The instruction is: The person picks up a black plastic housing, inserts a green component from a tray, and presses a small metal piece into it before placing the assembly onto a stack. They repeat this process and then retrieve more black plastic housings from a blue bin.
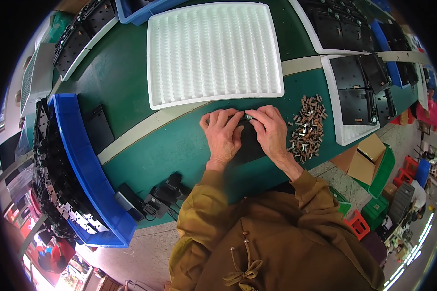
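A flat black plate (246, 145) lies on the green table in front of me, partly covered by both hands. My left hand (222, 133) grips its left side, with the fingers bent and the fingertips near the far edge. From the other side my right hand (271, 132) pinches a small shiny metallic part (249, 117) at that far edge. The fingertips of both hands nearly meet there and hide how the part sits on the plate. Close to my right hand is a pile of small brown and silver pieces (308, 128).
Beyond my hands lies a white ridged foam tray (213, 99). Black plates fill another white tray (342, 133) at right. A blue bin (90, 172) with black parts stands at left, near dark devices with cables (162, 194). One black plate (98, 130) lies beside the bin.
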The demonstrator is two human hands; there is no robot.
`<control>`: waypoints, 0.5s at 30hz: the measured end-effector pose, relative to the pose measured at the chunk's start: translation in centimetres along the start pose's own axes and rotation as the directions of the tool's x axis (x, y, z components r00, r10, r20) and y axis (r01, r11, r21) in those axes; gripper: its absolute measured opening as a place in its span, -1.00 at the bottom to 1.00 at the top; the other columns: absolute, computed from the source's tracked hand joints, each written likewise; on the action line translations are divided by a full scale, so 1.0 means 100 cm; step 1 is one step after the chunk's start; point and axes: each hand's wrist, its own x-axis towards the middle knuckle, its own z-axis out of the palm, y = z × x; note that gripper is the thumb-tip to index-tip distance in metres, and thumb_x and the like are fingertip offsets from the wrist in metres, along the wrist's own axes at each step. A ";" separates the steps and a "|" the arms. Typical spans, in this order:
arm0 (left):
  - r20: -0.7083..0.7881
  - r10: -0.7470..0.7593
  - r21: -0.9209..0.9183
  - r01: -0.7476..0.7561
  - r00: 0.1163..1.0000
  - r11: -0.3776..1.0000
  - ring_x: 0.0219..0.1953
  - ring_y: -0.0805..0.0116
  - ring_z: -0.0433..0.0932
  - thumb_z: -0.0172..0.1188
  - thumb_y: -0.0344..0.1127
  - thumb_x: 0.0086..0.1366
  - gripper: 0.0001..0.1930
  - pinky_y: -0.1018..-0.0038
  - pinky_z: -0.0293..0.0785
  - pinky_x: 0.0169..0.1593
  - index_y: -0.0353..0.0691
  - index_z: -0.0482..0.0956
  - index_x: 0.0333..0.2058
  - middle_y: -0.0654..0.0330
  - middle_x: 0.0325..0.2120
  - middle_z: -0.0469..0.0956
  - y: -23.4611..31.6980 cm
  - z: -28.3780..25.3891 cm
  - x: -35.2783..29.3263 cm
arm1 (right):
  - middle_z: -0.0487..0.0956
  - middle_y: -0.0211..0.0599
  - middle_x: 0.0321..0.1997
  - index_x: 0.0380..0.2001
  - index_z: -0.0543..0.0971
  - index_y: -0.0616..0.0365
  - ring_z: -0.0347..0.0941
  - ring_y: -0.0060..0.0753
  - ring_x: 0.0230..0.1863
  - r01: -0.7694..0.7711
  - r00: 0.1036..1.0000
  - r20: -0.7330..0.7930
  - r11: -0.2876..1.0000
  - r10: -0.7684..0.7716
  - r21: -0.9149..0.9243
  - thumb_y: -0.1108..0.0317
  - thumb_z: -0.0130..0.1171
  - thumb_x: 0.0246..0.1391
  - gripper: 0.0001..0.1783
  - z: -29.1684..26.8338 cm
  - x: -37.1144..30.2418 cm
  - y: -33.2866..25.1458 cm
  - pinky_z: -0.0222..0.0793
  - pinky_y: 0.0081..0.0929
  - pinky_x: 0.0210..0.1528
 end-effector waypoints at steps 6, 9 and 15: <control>0.006 -0.002 -0.004 0.002 1.000 1.000 -0.09 0.27 0.44 0.30 -0.46 -0.12 -0.61 0.19 0.15 0.11 -0.08 0.64 -0.20 0.37 -0.20 0.54 0.000 0.000 0.002 | 0.53 -0.44 -0.37 -0.27 0.64 0.03 0.45 -0.25 -0.28 0.003 1.000 0.012 1.000 -0.003 -0.005 0.53 0.31 -0.12 -0.73 0.001 0.002 0.004 0.43 -0.33 -0.25; 0.003 0.003 0.004 -0.003 1.000 1.000 -0.09 0.27 0.44 0.30 -0.46 -0.12 -0.61 0.19 0.15 0.11 -0.08 0.64 -0.20 0.37 -0.20 0.54 0.001 -0.002 0.002 | 0.54 -0.44 -0.39 -0.31 0.61 0.05 0.46 -0.25 -0.29 -0.069 0.998 0.015 0.997 0.068 0.029 0.51 0.32 -0.13 -0.76 0.003 0.001 0.002 0.42 -0.34 -0.26; 0.010 0.000 0.007 0.000 1.000 1.000 -0.08 0.28 0.44 0.31 -0.46 -0.12 -0.61 0.19 0.16 0.11 -0.07 0.64 -0.20 0.38 -0.20 0.54 0.000 0.000 0.000 | 0.55 -0.44 -0.39 -0.31 0.59 0.06 0.47 -0.26 -0.28 -0.113 0.990 0.082 0.994 0.113 -0.002 0.52 0.34 -0.16 -0.74 -0.003 0.002 0.002 0.41 -0.34 -0.26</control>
